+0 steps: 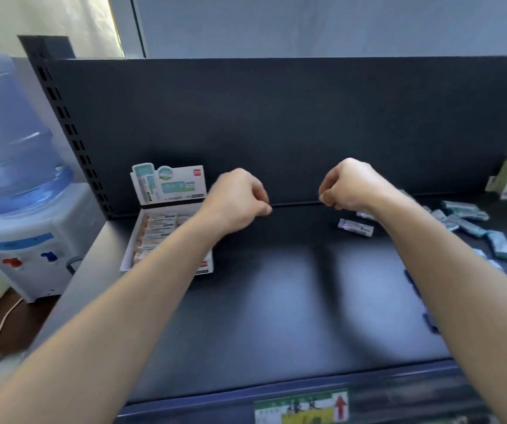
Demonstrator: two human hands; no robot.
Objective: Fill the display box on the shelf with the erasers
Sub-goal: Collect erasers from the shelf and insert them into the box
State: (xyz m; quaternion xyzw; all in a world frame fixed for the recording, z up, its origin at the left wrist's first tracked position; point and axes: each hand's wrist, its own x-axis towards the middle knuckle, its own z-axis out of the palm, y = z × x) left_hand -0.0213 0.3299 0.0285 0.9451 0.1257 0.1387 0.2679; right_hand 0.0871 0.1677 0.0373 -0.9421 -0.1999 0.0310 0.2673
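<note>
Dark shelf surface carries the display box at rear left; the left forearm hides its right half. Loose erasers lie at right, blurred, the pile cut off by the frame edge. Left hand and right hand hover clenched, nothing visible in either.

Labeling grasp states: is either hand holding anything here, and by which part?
Nothing visible in either: left hand and right hand are empty curled fists above the shelf.

1 head cam, fwd-down, near shelf
</note>
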